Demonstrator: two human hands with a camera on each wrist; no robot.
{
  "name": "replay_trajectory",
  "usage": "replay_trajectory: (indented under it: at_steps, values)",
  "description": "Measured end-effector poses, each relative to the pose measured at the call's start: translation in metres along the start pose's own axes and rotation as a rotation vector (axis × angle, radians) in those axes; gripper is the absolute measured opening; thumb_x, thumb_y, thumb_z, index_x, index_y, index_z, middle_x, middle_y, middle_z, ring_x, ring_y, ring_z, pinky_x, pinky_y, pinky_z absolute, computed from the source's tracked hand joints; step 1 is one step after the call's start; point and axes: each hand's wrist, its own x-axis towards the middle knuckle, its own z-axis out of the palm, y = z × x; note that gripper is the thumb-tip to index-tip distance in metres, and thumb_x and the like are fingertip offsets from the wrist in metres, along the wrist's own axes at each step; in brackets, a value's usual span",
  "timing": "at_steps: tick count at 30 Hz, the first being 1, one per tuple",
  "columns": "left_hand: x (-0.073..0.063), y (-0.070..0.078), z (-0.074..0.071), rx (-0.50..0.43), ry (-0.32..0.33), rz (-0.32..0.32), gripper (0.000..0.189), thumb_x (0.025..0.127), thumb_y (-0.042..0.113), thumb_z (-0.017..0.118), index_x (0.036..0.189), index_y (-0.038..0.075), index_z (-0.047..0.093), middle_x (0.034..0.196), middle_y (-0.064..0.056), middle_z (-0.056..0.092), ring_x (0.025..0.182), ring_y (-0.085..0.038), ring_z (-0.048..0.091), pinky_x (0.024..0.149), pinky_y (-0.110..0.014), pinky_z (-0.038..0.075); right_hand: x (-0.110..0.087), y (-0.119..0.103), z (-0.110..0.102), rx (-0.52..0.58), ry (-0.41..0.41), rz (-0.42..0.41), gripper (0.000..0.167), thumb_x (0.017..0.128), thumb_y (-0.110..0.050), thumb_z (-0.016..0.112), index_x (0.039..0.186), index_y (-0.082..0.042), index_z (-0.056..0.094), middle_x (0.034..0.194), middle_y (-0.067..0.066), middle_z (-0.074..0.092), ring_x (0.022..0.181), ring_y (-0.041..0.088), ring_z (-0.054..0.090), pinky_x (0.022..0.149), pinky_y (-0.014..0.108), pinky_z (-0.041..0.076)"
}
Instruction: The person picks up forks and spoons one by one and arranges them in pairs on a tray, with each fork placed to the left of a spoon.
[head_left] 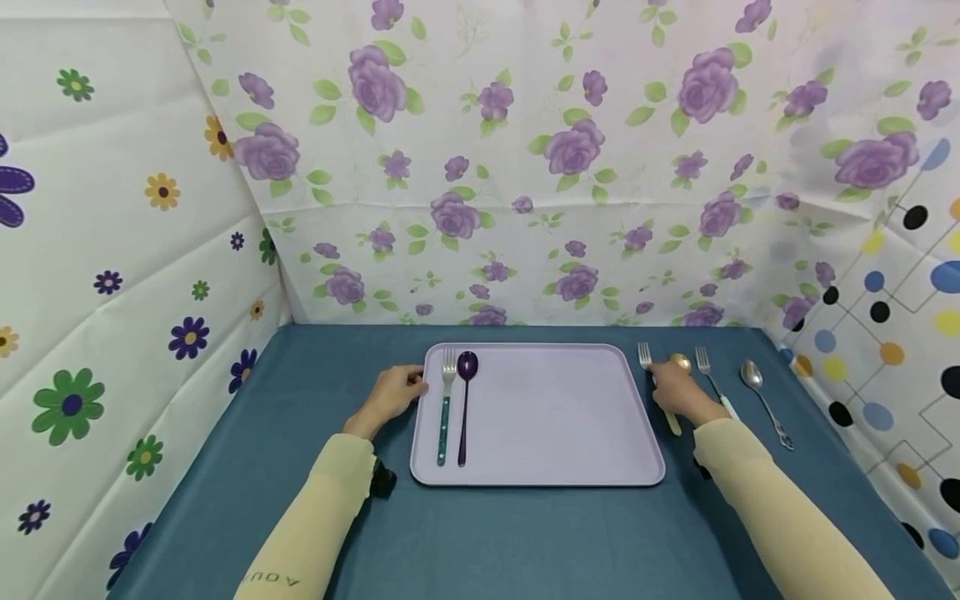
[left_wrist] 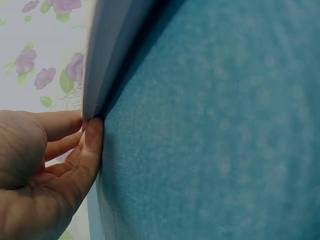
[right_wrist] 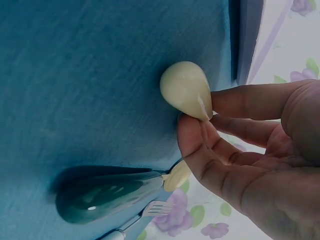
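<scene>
In the head view, my left hand point(head_left: 392, 395) is at the left edge of a pale lilac tray point(head_left: 555, 417). Its thumb and fingers pinch the tray's rim point(left_wrist: 95, 75). On the tray's left part lie a fork with a green handle point(head_left: 443, 429) and a dark purple spoon point(head_left: 467, 367), side by side. Right of the tray, my right hand point(head_left: 677, 390) pinches a fork with a cream handle point(head_left: 645, 356) between thumb and fingers. The rounded handle end point(right_wrist: 184, 89) shows close up in the right wrist view; the fork's middle is hidden.
Beside the right hand lies a gold spoon point(head_left: 681, 362) with a dark green handle point(right_wrist: 110, 195). Further right are a white-handled fork point(head_left: 703, 360) and a silver spoon point(head_left: 752, 375). Blue cloth point(head_left: 525, 542) covers the table; a floral curtain point(head_left: 510, 167) hangs behind.
</scene>
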Motion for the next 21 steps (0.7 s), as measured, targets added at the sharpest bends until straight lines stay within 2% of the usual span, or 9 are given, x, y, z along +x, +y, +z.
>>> replay_trajectory:
  at_steps: [2, 6, 12, 21]
  values:
    - [0.0004, -0.0003, 0.0004, 0.0, -0.001, 0.0, 0.038, 0.103, 0.01, 0.065, 0.137, -0.005, 0.063, 0.098, -0.01, 0.067, 0.086, -0.021, 0.062, 0.081, -0.04, 0.052, 0.0, -0.0015, 0.0, -0.021, 0.002, -0.008, 0.047, 0.089, 0.014, 0.053, 0.134, 0.026, 0.048, 0.12, 0.045, 0.058, 0.109, 0.056, 0.061, 0.085, 0.057, 0.055]
    - [0.0007, -0.0012, 0.0007, -0.006, -0.002, -0.002, 0.036, 0.103, 0.009, 0.065, 0.136, -0.005, 0.064, 0.097, -0.01, 0.067, 0.085, -0.02, 0.061, 0.08, -0.039, 0.052, 0.0029, -0.0029, -0.001, -0.039, -0.01, -0.009, 0.043, 0.089, 0.012, 0.053, 0.129, 0.027, 0.051, 0.117, 0.045, 0.06, 0.105, 0.056, 0.063, 0.085, 0.057, 0.055]
    - [-0.0001, -0.0007, -0.0002, -0.005, 0.001, 0.005, 0.037, 0.102, 0.009, 0.065, 0.136, -0.006, 0.063, 0.097, -0.01, 0.067, 0.084, -0.02, 0.061, 0.08, -0.038, 0.052, 0.0055, -0.0055, -0.0033, -0.022, -0.05, 0.053, 0.044, 0.093, 0.01, 0.05, 0.133, 0.027, 0.047, 0.127, 0.047, 0.055, 0.113, 0.057, 0.06, 0.088, 0.057, 0.054]
    - [0.0001, -0.0026, 0.0019, -0.006, 0.001, -0.001, 0.037, 0.103, 0.009, 0.065, 0.137, -0.005, 0.063, 0.098, -0.01, 0.067, 0.085, -0.02, 0.061, 0.078, -0.037, 0.051, 0.0051, -0.0065, -0.005, -0.014, -0.046, 0.074, 0.045, 0.093, 0.009, 0.049, 0.134, 0.026, 0.047, 0.13, 0.046, 0.053, 0.116, 0.057, 0.059, 0.089, 0.057, 0.054]
